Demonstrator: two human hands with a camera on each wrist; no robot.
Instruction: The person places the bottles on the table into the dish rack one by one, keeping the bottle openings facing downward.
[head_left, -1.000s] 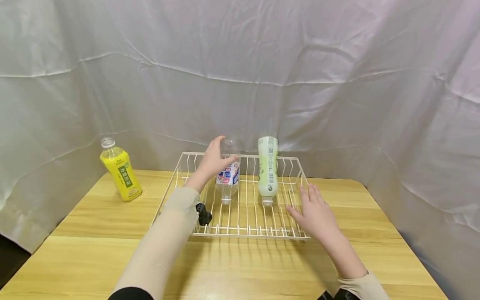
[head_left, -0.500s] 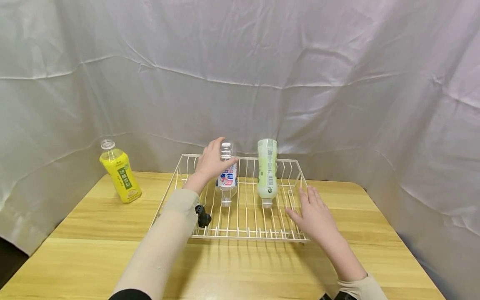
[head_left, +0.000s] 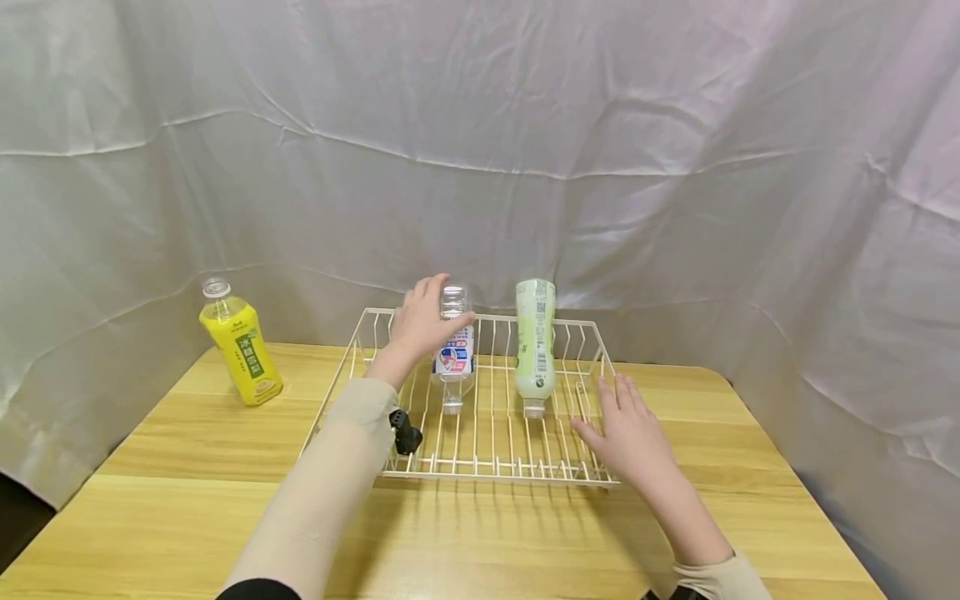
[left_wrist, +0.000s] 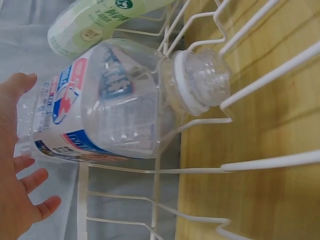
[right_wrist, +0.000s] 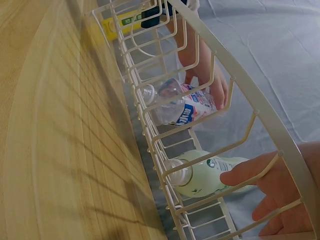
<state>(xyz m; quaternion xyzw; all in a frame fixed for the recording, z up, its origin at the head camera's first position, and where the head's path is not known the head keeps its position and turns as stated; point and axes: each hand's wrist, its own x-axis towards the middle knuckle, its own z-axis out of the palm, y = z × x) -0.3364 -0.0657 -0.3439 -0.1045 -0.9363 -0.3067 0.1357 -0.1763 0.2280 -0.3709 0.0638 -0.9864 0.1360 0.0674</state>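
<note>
In the head view my left hand (head_left: 423,319) is around the bottom end of a clear bottle (head_left: 454,357) with a blue, pink and white label. That bottle leans neck down in the white wire rack (head_left: 495,477). Its thumb lies across the bottle's side and the other fingers spread loosely, as the left wrist view shows; how firmly they touch cannot be told. My right hand (head_left: 633,433) rests spread at the rack's right side, its thumb reaching over the rim. A pale green bottle (head_left: 536,342) leans neck down, right of the clear one, touched by neither hand.
A yellow bottle (head_left: 242,350) with a green label stands tilted-looking at the left of the wooden table (head_left: 480,542). Grey cloth (head_left: 495,217) hangs close behind the rack and along both sides.
The clear bottle has turned and settled slightly, its label now facing more forward. My left hand's position has barely changed, and the right hand stays at the rack's side.
</note>
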